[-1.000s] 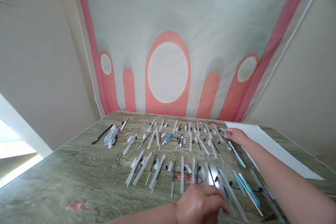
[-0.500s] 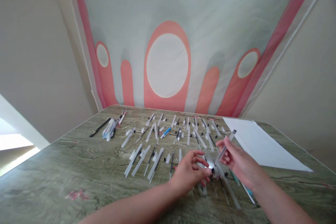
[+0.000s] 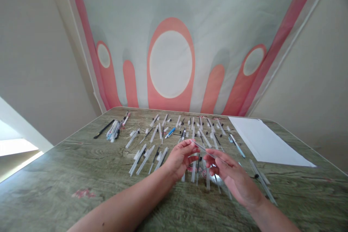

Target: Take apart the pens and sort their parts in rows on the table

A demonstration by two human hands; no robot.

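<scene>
A slim translucent pen barrel (image 3: pixel 200 147) is held slantwise above the table between my two hands. My left hand (image 3: pixel 179 159) pinches its far left end with thumb and fingertips. Farther down the barrel, the fingers of my right hand (image 3: pixel 232 175) close round it. Beneath and beyond them lie several clear pen barrels (image 3: pixel 141 157), thin dark refills (image 3: pixel 153 159), pale caps and small black plugs, laid out in loose rows. My hands hide part of the nearest row. A blue pen (image 3: pixel 170 132) rests among the parts in the middle.
A bundle of pens (image 3: pixel 114 131) and a long black pen-like stick (image 3: pixel 104 129) lie at the back left. At the right is a large white sheet (image 3: pixel 268 141), with a light-blue pen (image 3: pixel 237 146) beside it. A printed cloth (image 3: pixel 171 3) hangs behind the wood-patterned table (image 3: pixel 54 185).
My right hand has moved left and tipped the barrel from steep to slanting. My left hand has risen and now grips the barrel's end. The light-blue pen and nearby parts are uncovered.
</scene>
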